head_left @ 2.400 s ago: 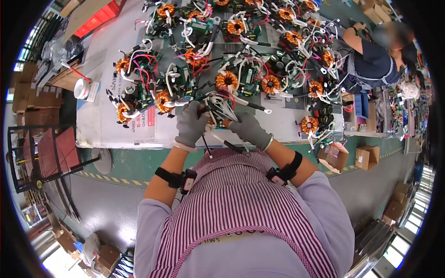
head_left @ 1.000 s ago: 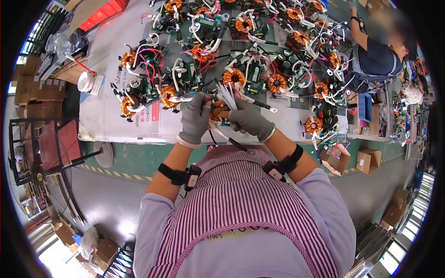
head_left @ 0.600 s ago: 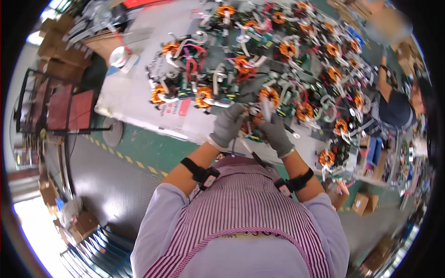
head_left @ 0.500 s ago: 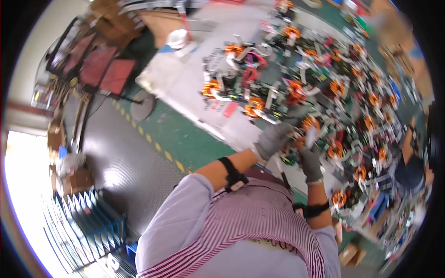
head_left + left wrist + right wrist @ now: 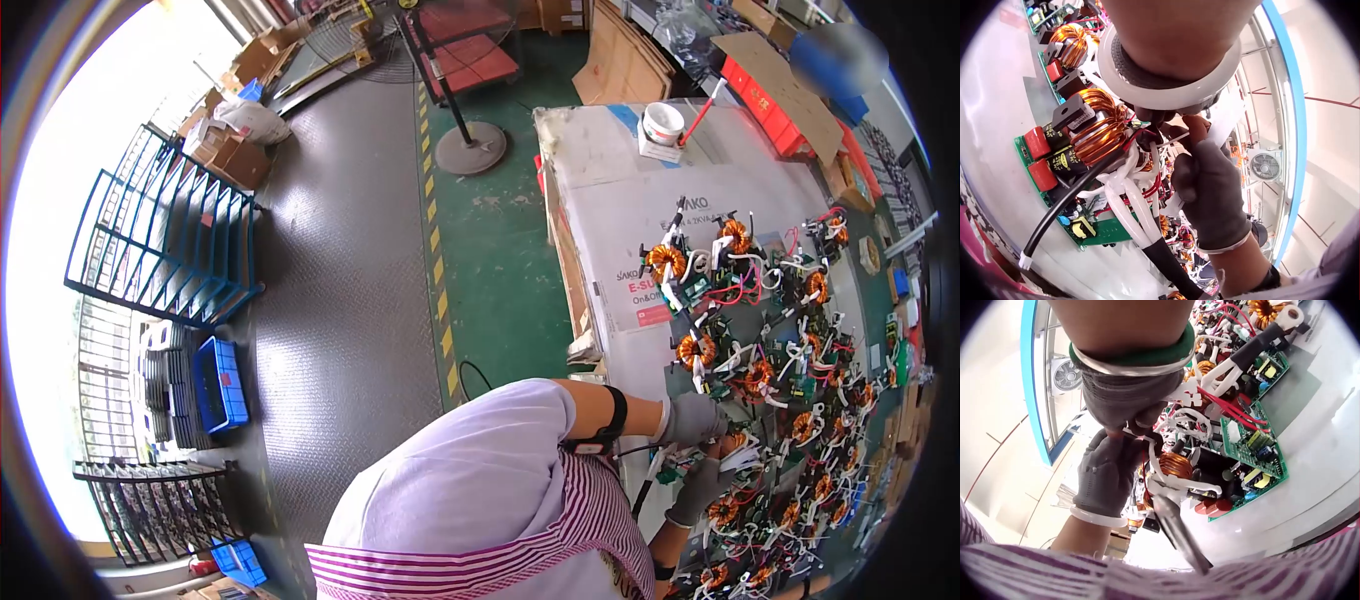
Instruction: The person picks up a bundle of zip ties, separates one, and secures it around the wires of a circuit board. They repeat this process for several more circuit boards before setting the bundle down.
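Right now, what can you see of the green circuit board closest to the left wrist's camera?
The green circuit board seems to lie parts upward on the pale tabletop. It carries a large coil of copper-looking wire, red blocks, black cylinders and a small yellow part. Thick white cables run from beside the coil over its edge into black sleeving, and a black cable crosses it. The gloved left hand and right hand meet by the coil; whether either touches the board is hidden.

Free air above coil boards (image 5: 798, 388)
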`<state>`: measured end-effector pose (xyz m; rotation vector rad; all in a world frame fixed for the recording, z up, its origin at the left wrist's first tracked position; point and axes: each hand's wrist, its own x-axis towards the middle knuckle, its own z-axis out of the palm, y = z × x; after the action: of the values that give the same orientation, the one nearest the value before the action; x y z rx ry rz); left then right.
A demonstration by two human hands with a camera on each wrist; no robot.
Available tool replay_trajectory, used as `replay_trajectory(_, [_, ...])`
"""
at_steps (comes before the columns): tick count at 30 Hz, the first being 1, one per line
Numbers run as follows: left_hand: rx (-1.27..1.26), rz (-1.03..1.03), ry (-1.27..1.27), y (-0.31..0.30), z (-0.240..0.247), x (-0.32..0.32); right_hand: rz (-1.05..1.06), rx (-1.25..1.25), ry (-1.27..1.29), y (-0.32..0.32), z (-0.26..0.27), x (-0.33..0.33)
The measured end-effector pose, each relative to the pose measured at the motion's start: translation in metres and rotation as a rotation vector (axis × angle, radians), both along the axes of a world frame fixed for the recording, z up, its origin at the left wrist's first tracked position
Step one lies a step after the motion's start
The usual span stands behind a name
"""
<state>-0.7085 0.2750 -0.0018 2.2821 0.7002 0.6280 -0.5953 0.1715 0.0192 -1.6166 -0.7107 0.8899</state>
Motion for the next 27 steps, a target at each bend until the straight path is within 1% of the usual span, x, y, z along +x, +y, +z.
replay_trajectory(2, [0.055, -0.010, 0.028, 0.000, -0.001, -0.001, -0.096, -0.008, 0.024, 0.005, 0.018, -0.013])
replay_trajectory(4, [0.113, -0.028, 0.058, -0.001, -0.002, -0.002, -0.089, -0.019, 0.022, 0.007, 0.020, -0.014])
replay_trajectory(7, [0.128, 0.001, 0.035, -0.003, 0.003, -0.003, -0.052, -0.021, 0.038, 0.008, 0.017, -0.012])
replay_trajectory(10, [0.085, 0.008, 0.026, -0.004, 0.009, -0.004, -0.015, -0.009, 0.049, 0.006, 0.014, -0.007])
replay_trajectory(14, [0.058, 0.037, -0.006, -0.005, -0.003, 0.006, -0.023, 0.000, 0.053, 0.002, 0.000, 0.005])
replay_trajectory(18, [0.036, 0.035, -0.005, -0.006, -0.006, 0.010, -0.079, 0.017, 0.066, 0.002, 0.013, -0.006])
replay_trajectory(21, [0.041, 0.036, 0.005, -0.008, -0.006, 0.012, -0.069, 0.016, 0.061, 0.004, 0.029, -0.016])
replay_trajectory(23, [0.049, 0.037, 0.006, -0.008, -0.005, 0.011, -0.072, 0.013, 0.065, 0.003, 0.018, -0.008])
replay_trajectory(27, [0.046, 0.068, -0.058, -0.010, -0.006, 0.009, -0.038, 0.014, 0.062, 0.004, 0.023, -0.011])
